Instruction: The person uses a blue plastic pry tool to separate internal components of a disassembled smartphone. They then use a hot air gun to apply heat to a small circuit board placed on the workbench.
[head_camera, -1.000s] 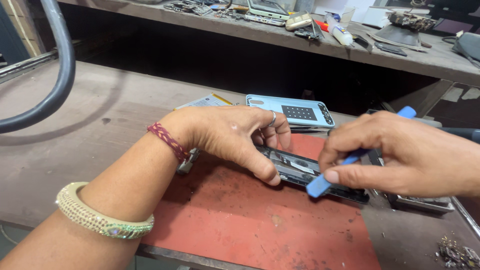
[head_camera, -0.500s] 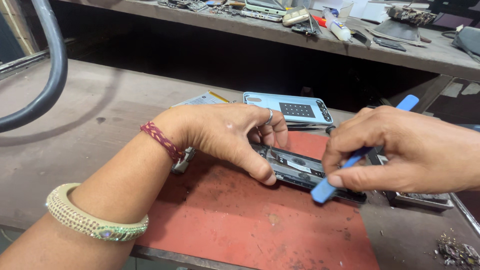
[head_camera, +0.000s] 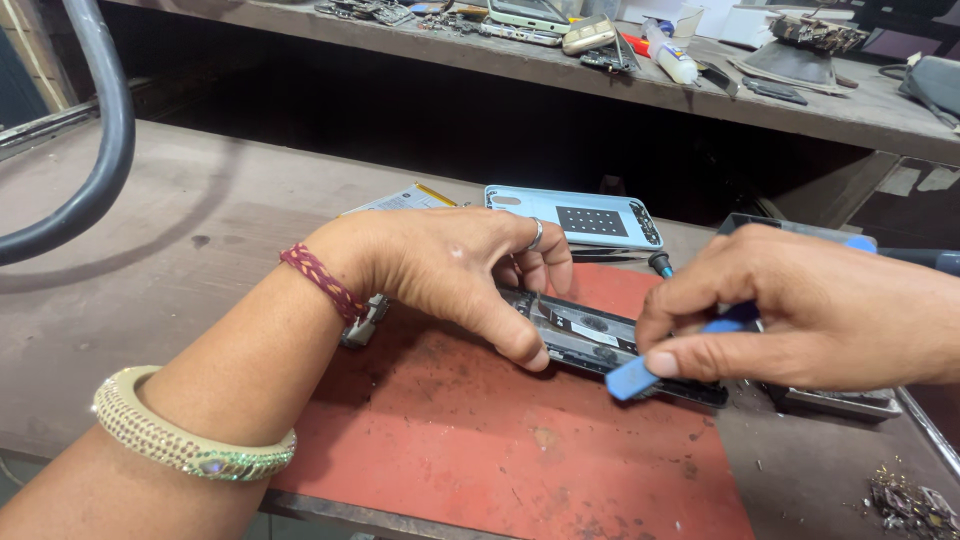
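The head view shows the left hand (head_camera: 450, 270) pressing down on a dark, opened phone body (head_camera: 600, 340) that lies on the red mat (head_camera: 480, 460) on the bench (head_camera: 200, 240), its thumb and fingers clamped over the near end. The right hand (head_camera: 800, 310) grasps a blue plastic pry tool (head_camera: 635, 375). Compared with a second ago, the tool's flat tip has slid lower and nearer along the phone's front edge, and the right hand has rolled over it so that less of the blue handle shows; the left hand has hardly shifted. Judging by that, the prying along the phone's edge is advancing. A light blue back cover (head_camera: 575, 215) lies just behind on the bench, apart from both hands.
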